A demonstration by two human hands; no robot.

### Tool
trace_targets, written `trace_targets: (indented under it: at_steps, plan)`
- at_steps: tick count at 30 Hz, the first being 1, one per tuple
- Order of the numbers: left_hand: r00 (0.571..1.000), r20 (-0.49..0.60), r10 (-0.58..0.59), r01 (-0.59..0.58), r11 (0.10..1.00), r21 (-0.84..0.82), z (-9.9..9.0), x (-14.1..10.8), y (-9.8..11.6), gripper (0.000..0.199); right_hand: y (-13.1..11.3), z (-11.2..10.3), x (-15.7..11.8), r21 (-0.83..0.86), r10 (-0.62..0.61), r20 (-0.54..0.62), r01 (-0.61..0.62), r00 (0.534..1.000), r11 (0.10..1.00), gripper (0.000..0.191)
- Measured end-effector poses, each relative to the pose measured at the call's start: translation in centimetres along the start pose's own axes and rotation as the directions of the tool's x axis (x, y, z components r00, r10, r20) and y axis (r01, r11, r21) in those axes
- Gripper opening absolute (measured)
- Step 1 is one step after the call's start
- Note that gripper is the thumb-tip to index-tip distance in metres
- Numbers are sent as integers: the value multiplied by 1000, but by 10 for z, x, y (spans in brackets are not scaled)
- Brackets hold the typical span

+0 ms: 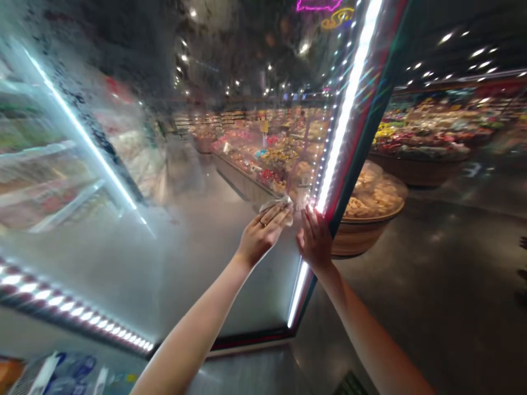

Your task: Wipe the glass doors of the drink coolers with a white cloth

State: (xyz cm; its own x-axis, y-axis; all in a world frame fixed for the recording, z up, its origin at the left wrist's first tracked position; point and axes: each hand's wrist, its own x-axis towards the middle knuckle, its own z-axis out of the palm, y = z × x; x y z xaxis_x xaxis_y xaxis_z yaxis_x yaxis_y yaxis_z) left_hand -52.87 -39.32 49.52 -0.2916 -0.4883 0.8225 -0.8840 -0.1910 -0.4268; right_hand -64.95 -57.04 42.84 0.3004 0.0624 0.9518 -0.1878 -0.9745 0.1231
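Observation:
A white cloth [289, 213] lies under the fingers of my left hand [260, 233], which presses it against the inner face of a glass door [197, 263]. A ring shows on one of that hand's fingers. Close by on the right, my right hand [316, 238] rests on the door's bright light strip [349, 109] beside the dark door frame [366, 140]. Its fingers point upward and lie against the strip, with the thumb apart on the left. Nothing can be seen in that hand. The glass is hazy and carries reflections.
Lit shelves [49, 159] appear on the left, blurred. A row of lights [61, 302] runs along the lower left, above bottles in wrap [74, 373]. Beyond the door stand a round wooden bin [358, 236] of packed goods and another display [428, 164]. Grey floor [444, 263] extends on the right.

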Motion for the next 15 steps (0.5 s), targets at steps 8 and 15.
trace_targets:
  at_steps: [8, 15]
  plan:
    - [985, -137, -105, 104, 994, -19, 11, 53, -4, 72, 5, -10, 40, -26, -55, -71, 54, 996, 998, 78]
    - [996, -58, -68, 70, 997, 20, -38, 176, -79, 70, 18, -28, 181, -101, -1, -127, -12, 992, 995, 80]
